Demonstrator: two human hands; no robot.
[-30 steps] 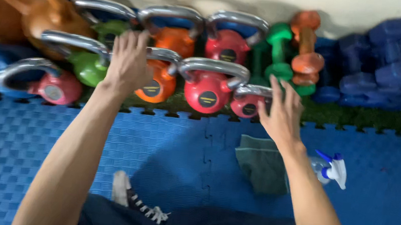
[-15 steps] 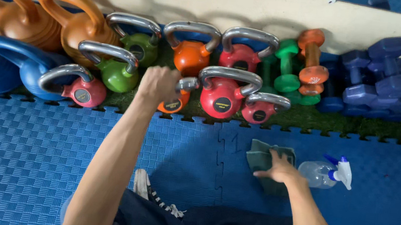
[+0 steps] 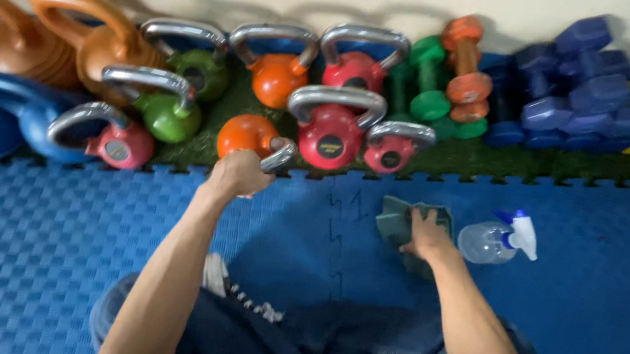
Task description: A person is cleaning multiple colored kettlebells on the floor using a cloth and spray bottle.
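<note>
While the left hand (image 3: 240, 172) is closed around the metal handle of an orange kettlebell (image 3: 247, 135), that weight leans tipped toward the person at the far edge of the blue foam floor mat (image 3: 23, 239), right where the mat meets a strip of green turf (image 3: 483, 158). The right hand (image 3: 427, 236) lies on a grey-green cloth (image 3: 399, 220) on the mat, its fingers pressed down over the cloth's near side; whether they pinch the fabric or only rest on it is hard to tell. Just beside the cloth, toward the mat's right side, a clear spray bottle (image 3: 494, 239) with a white and blue trigger head lies on its side. Crowded around the gripped weight are a red kettlebell (image 3: 330, 141) and a smaller dark red one (image 3: 390, 154) to its right, a green kettlebell (image 3: 165, 114) and a pink one (image 3: 118, 145) to its left, and a second orange one (image 3: 277, 78) behind it. Farther along the wall stand green and orange dumbbells (image 3: 453, 78) and a heap of blue dumbbells (image 3: 577, 96). Large blue and orange kettlebells are cut off by the left edge, and the yellow weights at the right edge are blurred. The hand hides most of the gripped handle.
</note>
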